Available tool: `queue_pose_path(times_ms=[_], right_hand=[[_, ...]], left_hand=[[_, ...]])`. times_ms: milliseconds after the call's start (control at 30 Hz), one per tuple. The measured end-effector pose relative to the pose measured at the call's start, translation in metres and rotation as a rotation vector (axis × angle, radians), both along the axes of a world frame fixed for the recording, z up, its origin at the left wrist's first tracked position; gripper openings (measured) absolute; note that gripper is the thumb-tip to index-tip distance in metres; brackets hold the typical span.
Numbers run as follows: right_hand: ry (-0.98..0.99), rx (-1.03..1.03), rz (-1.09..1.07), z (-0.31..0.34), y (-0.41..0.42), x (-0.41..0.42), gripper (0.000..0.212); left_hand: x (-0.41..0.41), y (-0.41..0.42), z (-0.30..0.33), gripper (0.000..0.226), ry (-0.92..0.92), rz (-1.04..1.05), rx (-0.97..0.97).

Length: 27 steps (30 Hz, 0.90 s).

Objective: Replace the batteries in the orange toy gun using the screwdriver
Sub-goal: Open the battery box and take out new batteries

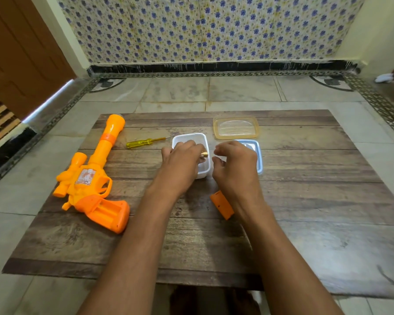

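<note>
— Orange toy gun [93, 178] is lying at left, grip open. Why?
— Waiting for batteries. Left hand [181, 159] is pinching a battery [204, 154] over the white box [203, 142]; right hand [236, 163] is hovering loosely curled, holding nothing. Screwdriver [146, 142] is resting aside.

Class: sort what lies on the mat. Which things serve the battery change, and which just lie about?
In use: orange toy gun, screwdriver, battery in left hand, battery cover, white tub.
Idle: clear lid, blue-rimmed lid.

Soft, even daylight, with a bright strip under the door [21, 55]; wide-angle bending at edges, slight motion blur.
</note>
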State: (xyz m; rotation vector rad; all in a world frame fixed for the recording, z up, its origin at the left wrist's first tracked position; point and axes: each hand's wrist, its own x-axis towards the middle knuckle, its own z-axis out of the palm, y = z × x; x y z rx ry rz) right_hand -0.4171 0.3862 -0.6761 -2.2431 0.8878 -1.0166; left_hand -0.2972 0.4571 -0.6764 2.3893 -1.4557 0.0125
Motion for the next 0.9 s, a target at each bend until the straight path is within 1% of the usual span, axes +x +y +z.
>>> queue_pose_path(times_ms=[100,233,300,367,467,533,600,733,833,900], right_hand=[[-0.01,-0.008,0.01,-0.001,-0.001,0.0,0.023],[-0.033,-0.031,0.016,-0.003,-0.003,-0.003,0.023],[-0.062,-0.042,0.018,-0.002,-0.004,-0.005,0.022],[-0.087,-0.035,0.032,0.0,-0.006,-0.007,0.02],[-0.099,0.015,0.039,0.008,-0.005,-0.009,0.018],[-0.072,0.007,0.025,0.017,-0.01,-0.005,0.017],[0.057,-0.014,0.015,0.022,-0.027,0.006,0.018],[0.434,0.042,0.0,0.032,-0.074,0.041,0.026],[0.577,0.043,0.02,0.032,-0.089,0.058,0.028],[0.644,0.02,0.042,0.027,-0.094,0.066,0.02]], left_hand=[[-0.002,-0.001,0.005,0.017,0.058,0.037,0.016],[-0.002,0.001,0.007,0.023,0.105,0.032,-0.038],[-0.001,0.005,0.005,0.025,0.082,0.052,-0.101],[0.001,0.008,0.002,0.026,0.07,0.124,-0.201],[0.004,0.009,0.001,0.03,0.173,0.209,-0.287],[0.002,0.01,0.0,0.031,0.225,0.211,-0.272],[0.001,0.01,-0.005,0.032,0.237,0.186,-0.233],[0.004,0.011,-0.007,0.03,0.234,0.18,-0.238],[0.007,0.011,-0.006,0.028,0.218,0.183,-0.281],[0.007,0.011,-0.005,0.027,0.223,0.191,-0.305]])
